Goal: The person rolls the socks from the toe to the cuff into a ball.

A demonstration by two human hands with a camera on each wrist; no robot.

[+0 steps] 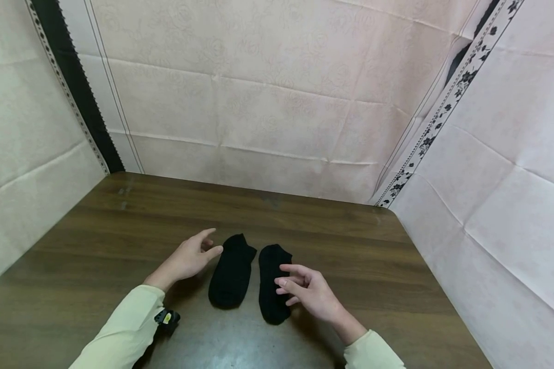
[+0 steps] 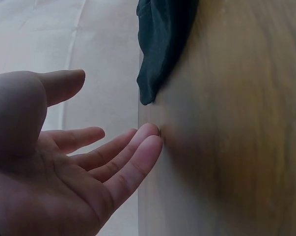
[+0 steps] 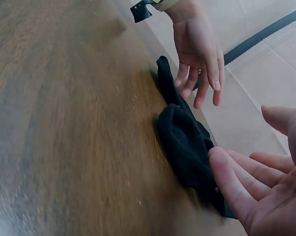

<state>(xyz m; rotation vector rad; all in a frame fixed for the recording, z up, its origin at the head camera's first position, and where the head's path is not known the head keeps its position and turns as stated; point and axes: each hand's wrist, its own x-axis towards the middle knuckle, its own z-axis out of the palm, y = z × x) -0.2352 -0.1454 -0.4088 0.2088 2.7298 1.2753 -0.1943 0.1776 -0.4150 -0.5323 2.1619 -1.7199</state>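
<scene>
Two black ankle socks lie side by side on the wooden table, toes toward the front edge: a left sock (image 1: pixel 231 274) and a right sock (image 1: pixel 269 287). Beside the left sock's cuff is my left hand (image 1: pixel 189 259), its fingers relaxed and apart, holding nothing. My right hand (image 1: pixel 311 294) hovers over the right edge of the right sock with loosely bent fingers and an empty palm. In the right wrist view the fingers (image 3: pixel 226 172) are close to the black sock (image 3: pixel 184 142); whether they touch it I cannot tell. Part of a sock (image 2: pixel 160 44) shows in the left wrist view.
The brown wooden table (image 1: pixel 166 205) meets a pale patterned cloth (image 1: pixel 258 113) hanging behind it, with more pale cloth at both sides. A small black device (image 1: pixel 167 318) is at the left wrist, by the light sleeve.
</scene>
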